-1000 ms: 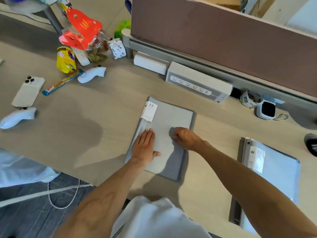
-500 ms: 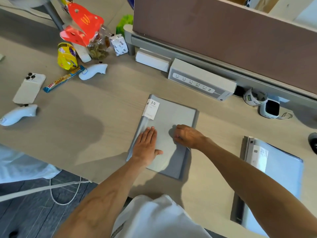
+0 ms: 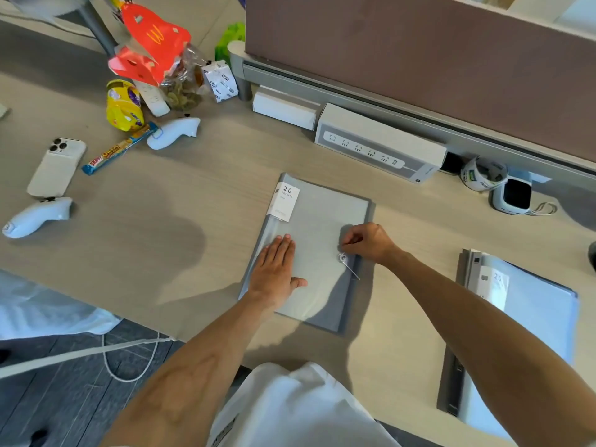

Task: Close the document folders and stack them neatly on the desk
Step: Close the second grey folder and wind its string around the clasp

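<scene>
A grey document folder with a white "20" label lies shut on the desk in front of me. My left hand rests flat on its cover near the spine, fingers together. My right hand is at the folder's right edge, fingers pinched on a thin closure string that runs to a small round button. A second folder with a pale blue cover lies at the right, near the desk's front edge, partly hidden by my right arm.
A power strip box and a white box sit along the partition behind the folder. A tape roll and small charger stand at the right. A phone, two white controllers, snacks and a red paper bag crowd the left.
My right hand has lifted from the cover and shifted right, now pinching the closure string at the folder's edge. The left hand stays flat on the folder.
</scene>
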Tool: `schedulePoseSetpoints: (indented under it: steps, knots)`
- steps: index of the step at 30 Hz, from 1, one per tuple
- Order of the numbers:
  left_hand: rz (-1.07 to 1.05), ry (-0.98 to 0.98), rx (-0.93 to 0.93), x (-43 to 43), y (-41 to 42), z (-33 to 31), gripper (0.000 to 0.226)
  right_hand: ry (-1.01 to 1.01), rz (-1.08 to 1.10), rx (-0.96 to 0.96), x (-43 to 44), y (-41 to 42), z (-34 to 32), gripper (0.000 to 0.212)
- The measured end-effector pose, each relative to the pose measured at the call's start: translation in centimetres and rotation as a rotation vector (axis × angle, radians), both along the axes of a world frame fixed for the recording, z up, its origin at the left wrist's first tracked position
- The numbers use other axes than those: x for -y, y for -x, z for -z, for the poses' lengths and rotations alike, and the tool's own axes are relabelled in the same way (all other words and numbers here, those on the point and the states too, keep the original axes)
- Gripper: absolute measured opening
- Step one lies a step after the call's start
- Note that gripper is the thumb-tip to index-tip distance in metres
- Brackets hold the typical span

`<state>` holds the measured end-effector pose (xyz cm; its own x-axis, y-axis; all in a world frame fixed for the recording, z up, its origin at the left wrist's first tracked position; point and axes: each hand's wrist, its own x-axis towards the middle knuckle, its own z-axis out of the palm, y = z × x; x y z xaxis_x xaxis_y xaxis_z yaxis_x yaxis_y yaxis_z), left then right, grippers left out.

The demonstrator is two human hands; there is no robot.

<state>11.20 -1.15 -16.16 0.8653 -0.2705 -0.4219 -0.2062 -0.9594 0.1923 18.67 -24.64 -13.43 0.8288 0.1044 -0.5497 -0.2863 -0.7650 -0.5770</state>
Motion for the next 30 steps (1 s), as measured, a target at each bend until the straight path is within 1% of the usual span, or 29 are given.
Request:
schedulePoseSetpoints:
  steps: [2, 7, 11, 17, 20, 25, 28, 30]
  knots:
    - [-0.001, -0.002, -0.001, -0.1, 0.0, 0.0, 0.097, 0.053, -0.054, 0.016, 0.5, 0.1, 0.1, 0.020]
    - [-0.001, -0.016, -0.008, 0.0, 0.0, 0.0, 0.098, 0.180, -0.121, 0.105, 1.9, 1.5, 0.6, 0.028]
    - [-0.001, -0.019, -0.006, 0.1, 0.1, 0.1, 0.097, 0.138, -0.190, 0.210, 1.8, 3.8, 0.7, 0.022]
    - [0.002, -0.025, -0.005, 0.2, 0.1, 0.2, 0.096, 0.049, -0.161, 0.282, 1.4, 6.1, 1.6, 0.015]
    - [0.008, -0.034, -0.006, 0.2, 0.1, 0.2, 0.096, 0.029, -0.129, 0.315, 0.9, 6.6, 1.6, 0.016]
    - [0.010, -0.029, -0.009, 0.1, 0.1, 0.2, 0.096, -0.034, 0.109, 0.205, 0.6, 6.8, 1.6, 0.017]
    - [0.009, -0.031, -0.009, 0.1, 0.1, 0.4, 0.095, -0.038, 0.113, 0.203, 0.3, 6.7, 1.5, 0.024]
    - [0.011, -0.033, -0.006, 0.1, 0.1, 0.4, 0.095, -0.027, 0.091, 0.260, 0.1, 7.0, 1.8, 0.029]
